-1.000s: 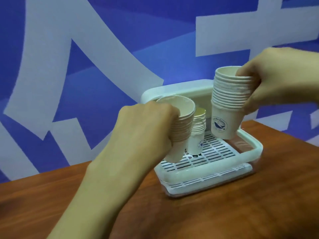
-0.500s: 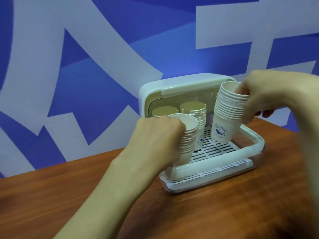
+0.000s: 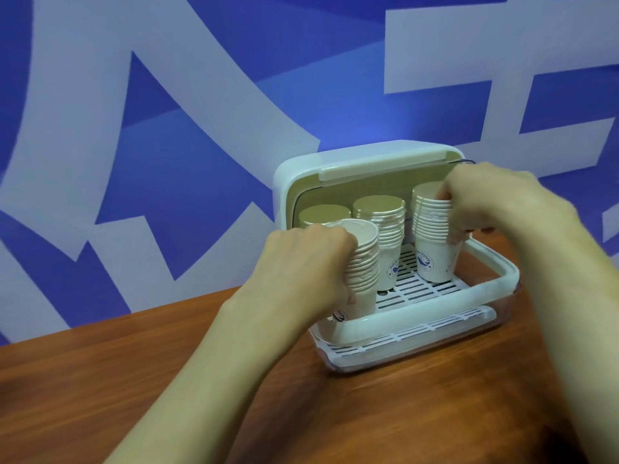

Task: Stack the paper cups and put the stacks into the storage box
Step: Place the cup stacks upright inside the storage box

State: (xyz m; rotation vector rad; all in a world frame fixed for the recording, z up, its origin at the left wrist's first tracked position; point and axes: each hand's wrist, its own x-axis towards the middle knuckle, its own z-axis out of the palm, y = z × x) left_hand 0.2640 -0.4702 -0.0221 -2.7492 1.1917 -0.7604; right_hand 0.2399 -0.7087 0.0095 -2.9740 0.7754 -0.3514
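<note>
A white storage box [image 3: 495, 286] with its lid [image 3: 365, 159] raised at the back stands on the wooden table. My left hand [image 3: 304, 266] grips a stack of white paper cups [image 3: 363, 262] standing at the box's front left corner. My right hand [image 3: 492, 202] holds another cup stack [image 3: 432, 242], upright on the slatted white rack [image 3: 415, 289] at the right. Two more cup stacks stand behind: one in the middle [image 3: 385, 236], one at the back left [image 3: 323, 214], partly hidden.
The brown wooden table [image 3: 100, 380] stretches left and in front of the box. A blue and white patterned wall [image 3: 167, 128] rises directly behind the table and the box.
Both hands lowered their cup stacks into the box; the right stack went from hanging tilted above the rack to standing on it, and the left stack sank into the front left corner.
</note>
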